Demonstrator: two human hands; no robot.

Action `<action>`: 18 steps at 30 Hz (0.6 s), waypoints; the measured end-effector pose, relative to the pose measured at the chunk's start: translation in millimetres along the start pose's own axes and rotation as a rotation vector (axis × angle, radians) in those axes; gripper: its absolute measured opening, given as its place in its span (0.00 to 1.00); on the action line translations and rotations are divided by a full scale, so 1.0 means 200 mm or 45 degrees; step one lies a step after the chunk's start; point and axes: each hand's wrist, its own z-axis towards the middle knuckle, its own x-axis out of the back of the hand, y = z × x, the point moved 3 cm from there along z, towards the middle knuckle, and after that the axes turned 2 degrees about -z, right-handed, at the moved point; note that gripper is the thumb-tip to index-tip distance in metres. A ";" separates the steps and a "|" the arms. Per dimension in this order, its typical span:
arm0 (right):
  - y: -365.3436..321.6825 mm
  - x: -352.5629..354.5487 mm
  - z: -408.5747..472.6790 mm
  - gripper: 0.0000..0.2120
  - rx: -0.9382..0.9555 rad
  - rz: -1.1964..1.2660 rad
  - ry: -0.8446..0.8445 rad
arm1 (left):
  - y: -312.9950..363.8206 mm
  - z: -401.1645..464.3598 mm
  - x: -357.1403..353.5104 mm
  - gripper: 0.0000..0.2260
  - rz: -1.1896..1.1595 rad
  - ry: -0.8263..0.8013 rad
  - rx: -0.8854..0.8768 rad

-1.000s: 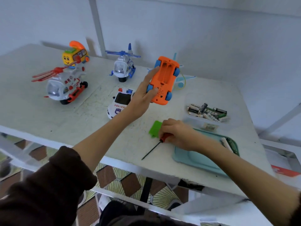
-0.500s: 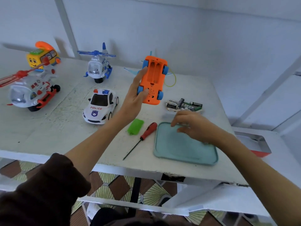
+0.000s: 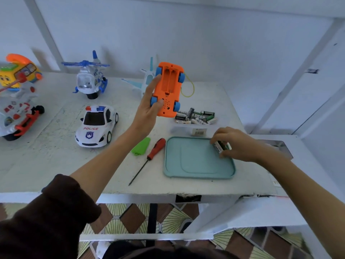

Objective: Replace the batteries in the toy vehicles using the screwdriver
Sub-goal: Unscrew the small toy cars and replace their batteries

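Holding the orange car (image 3: 169, 90) upside down above the table (image 3: 56, 165), the left hand (image 3: 148, 107) grips it with fingers curled round one side and the thumb on the bottom. The battery bay looks open and empty. On the teal tray (image 3: 196, 165) the right hand (image 3: 235, 144) pinches batteries (image 3: 220, 146) with curled fingers; how many, I cannot tell. More batteries lie in a pile (image 3: 196, 116) behind the tray. The screwdriver (image 3: 149, 157) and the green cover (image 3: 141, 146) lie side by side, just left of the tray. The step in hand seems to be loading new cells. To do it well, bring one cell at a time to the bay, check the plus and minus marks, press against the spring end first, and keep the car steady. Mixing old cells with new ones is the risk.
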 end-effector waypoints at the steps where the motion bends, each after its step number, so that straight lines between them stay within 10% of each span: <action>1: 0.00 0.00 0.00 0.20 -0.001 0.009 0.018 | 0.00 0.00 0.00 0.21 0.005 -0.003 -0.005; 11: -0.21 0.18 0.00 0.17 0.075 1.005 0.458 | 0.00 0.01 -0.04 0.21 -0.010 -0.024 0.003; 18: -0.37 0.42 0.17 0.08 0.128 0.942 0.803 | -0.02 -0.01 -0.07 0.21 -0.009 -0.018 -0.013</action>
